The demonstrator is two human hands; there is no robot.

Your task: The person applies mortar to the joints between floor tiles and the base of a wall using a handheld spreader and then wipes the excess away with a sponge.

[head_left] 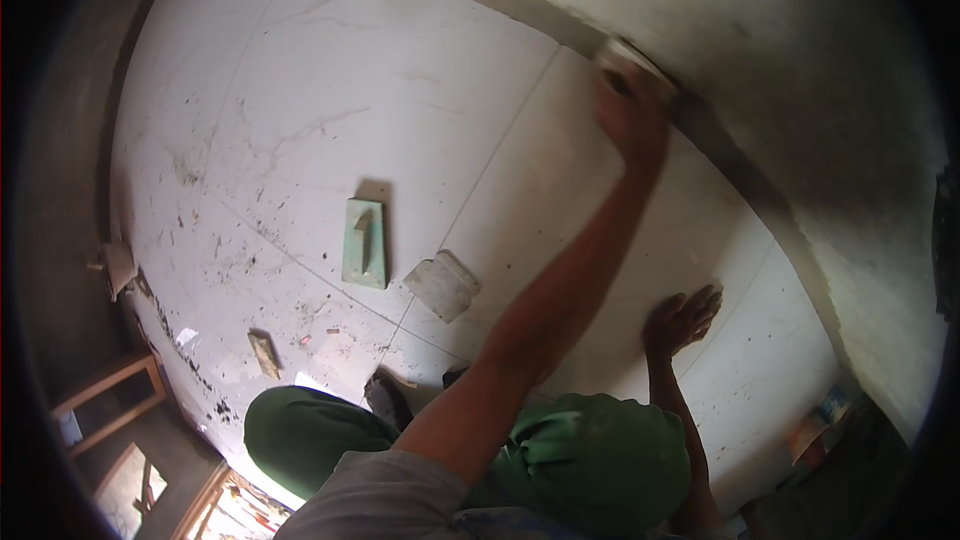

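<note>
My left hand [630, 110] reaches far out to the skirting strip at the foot of the right-hand wall. Its fingers are closed on a pale flat piece [652, 68], pressed along the strip; motion blurs it, so its exact kind is unclear. To the right of my knee, my right hand [684, 321] rests on the tiled floor [560, 170] with fingers stretched out and nothing held. A green hand float [364, 243] lies handle up on the tiles. Beside it is a whitish flat scraper-like piece [444, 286].
A dark skirting strip [735, 160] follows the grey wall [800, 70]. Crumbs and a small wood-like block [264, 353] lie near my left knee. A wooden frame [110, 390] stands at the lower left. Several objects, one orange [806, 435], sit at the lower right.
</note>
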